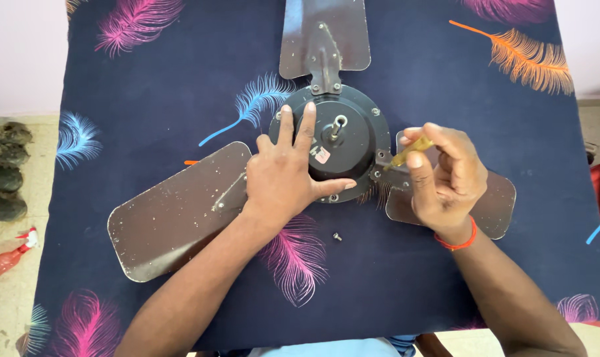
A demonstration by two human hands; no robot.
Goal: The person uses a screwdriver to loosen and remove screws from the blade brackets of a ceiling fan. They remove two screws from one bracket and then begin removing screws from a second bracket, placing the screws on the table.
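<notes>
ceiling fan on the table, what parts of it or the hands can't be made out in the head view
- Screwdriver: only a yellow handle shows; the right hand wraps it, and its tip is too small to make out.
- Right blade: its inner part is hidden by the right hand.
- Top blade: cut off by the upper edge.
- Motor hub: the left hand covers its left side.
- Loose screw: too small to tell its type.

Three fan blades [174,218] spread around motor hub [343,142], blocking desk [148,119] centre. Loose screw [337,236] on cloth near front edge. Open cloth between blades at back corners, front right.
</notes>
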